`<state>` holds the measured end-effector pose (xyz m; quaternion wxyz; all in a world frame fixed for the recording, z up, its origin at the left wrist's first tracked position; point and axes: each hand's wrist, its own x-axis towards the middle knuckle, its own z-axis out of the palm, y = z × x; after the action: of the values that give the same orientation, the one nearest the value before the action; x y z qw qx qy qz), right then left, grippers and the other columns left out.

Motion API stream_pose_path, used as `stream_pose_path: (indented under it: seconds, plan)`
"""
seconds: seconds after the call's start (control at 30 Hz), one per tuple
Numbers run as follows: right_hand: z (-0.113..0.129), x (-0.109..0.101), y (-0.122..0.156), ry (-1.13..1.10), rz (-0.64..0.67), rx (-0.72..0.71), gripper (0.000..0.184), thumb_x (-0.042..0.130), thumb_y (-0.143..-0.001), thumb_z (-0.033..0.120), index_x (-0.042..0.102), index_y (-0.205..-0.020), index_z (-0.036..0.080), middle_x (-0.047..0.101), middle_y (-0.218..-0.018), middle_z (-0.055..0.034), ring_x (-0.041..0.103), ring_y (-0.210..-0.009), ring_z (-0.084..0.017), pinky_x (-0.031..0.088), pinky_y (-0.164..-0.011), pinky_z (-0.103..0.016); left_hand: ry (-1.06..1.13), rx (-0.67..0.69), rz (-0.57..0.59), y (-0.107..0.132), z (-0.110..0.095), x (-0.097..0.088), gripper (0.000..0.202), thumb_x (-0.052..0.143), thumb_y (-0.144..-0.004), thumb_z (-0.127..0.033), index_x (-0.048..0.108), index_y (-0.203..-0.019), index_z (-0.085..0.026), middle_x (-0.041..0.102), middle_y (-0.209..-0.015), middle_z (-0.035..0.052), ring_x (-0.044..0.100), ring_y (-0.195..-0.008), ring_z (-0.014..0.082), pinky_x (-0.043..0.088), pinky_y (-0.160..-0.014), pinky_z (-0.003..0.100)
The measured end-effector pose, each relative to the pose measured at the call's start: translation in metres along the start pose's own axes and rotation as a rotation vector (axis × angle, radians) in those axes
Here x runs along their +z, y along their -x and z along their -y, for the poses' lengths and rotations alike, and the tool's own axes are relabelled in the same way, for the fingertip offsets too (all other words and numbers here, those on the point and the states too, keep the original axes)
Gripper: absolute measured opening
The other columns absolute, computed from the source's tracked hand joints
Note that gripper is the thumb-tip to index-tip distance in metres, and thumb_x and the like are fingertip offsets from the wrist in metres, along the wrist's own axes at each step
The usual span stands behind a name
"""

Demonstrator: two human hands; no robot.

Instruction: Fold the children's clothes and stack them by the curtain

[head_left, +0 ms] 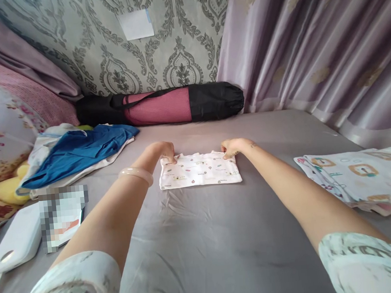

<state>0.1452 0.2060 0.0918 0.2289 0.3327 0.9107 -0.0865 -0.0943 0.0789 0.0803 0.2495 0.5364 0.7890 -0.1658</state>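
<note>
One white cloth (199, 171): it lay flat and folded near the middle of the gray surface (208, 242), closer to the far edge than to the blurry front. It had tiny pictures all over it, and its long side ran from left to right.
Left hand (163, 151): it had a narrow grip, with the thumb on top of the cloth and the other fingers bent at its far left corner.
Right hand (233, 148): it had a narrow grip too, pinching the cloth's far right corner with the thumb on top.
Bracelet (136, 176): it was pale and went around the left wrist.
Sleeves (362, 259): they were white with green marks, and came down near the elbows.
Far edge: a long roll (157, 108), black at both ends and pink in the middle, lay along it.
Far left corner: a blue cloth (81, 150) lay in a loose heap on top of some pale cloth (102, 163). A bit of something yellow (4, 190) peeked out beside it.
Left edge: a white box (22, 232) with a round spot sat there, just beside a flat thing (66, 225) that was partly hidden by blurry squares.
Right edge: a pile of folded cloths (364, 171) with orange and green pictures lay there, well apart from the white one.
Wall (118, 64): it had gray curly shapes and a white paper (137, 25) on it.
Curtain (296, 40): it was shiny and purple, and hung down past the far right corner.
</note>
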Motion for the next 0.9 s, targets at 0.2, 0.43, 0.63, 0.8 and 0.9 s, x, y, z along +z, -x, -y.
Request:
stream_pose_path:
  seconds: [0.2,0.43,0.63,0.8,0.9]
  plan:
    - [0.006,-0.002,0.005,-0.023,0.031,0.040,0.030,0.070,-0.078,0.017,0.072,-0.107,0.019,0.073,-0.104,-0.0080,0.068,-0.094,-0.024,0.050,-0.081,-0.030,0.001,0.015,0.015,-0.002,-0.007,-0.003,0.033,0.075,-0.055,-0.032,0.076,-0.084,-0.017,0.074,-0.095,0.0120,0.067,-0.089,0.0314,0.050,-0.081,0.036]
    - [0.007,0.018,0.018,-0.082,-0.091,0.062,0.033,0.066,-0.079,0.016,0.066,-0.112,0.013,0.066,-0.116,-0.0151,0.064,-0.101,-0.025,0.048,-0.077,-0.029,0.011,0.006,-0.089,0.017,-0.009,0.012,0.045,0.068,-0.063,-0.031,0.070,-0.106,-0.018,0.071,-0.108,0.0108,0.066,-0.094,0.0257,0.050,-0.078,0.028]
    - [0.003,0.041,0.038,-0.154,-0.315,0.017,0.030,0.053,-0.089,0.020,0.056,-0.119,0.017,0.058,-0.128,-0.0124,0.055,-0.114,-0.022,0.043,-0.083,-0.027,0.114,-0.034,-0.352,0.053,-0.019,0.037,0.029,0.057,-0.074,-0.026,0.068,-0.100,-0.019,0.070,-0.107,0.0092,0.061,-0.100,0.0273,0.042,-0.091,0.042]
    - [-0.004,0.030,0.060,-0.241,-0.429,-0.026,0.019,0.055,-0.087,0.023,0.059,-0.105,0.020,0.067,-0.108,-0.0060,0.061,-0.090,-0.018,0.041,-0.065,-0.023,0.226,0.037,-0.462,0.082,-0.012,0.036,0.018,0.054,-0.076,-0.031,0.065,-0.079,-0.017,0.064,-0.074,0.0013,0.059,-0.078,0.0199,0.041,-0.073,0.031]
    - [-0.010,0.015,0.074,-0.325,-0.523,-0.109,0.016,0.064,-0.080,0.020,0.064,-0.095,0.018,0.070,-0.097,-0.0045,0.062,-0.081,-0.016,0.040,-0.061,-0.021,0.404,0.202,-0.542,0.098,0.003,0.026,0.016,0.058,-0.072,-0.032,0.060,-0.068,-0.017,0.049,-0.057,-0.0032,0.048,-0.060,0.0131,0.032,-0.058,0.024]
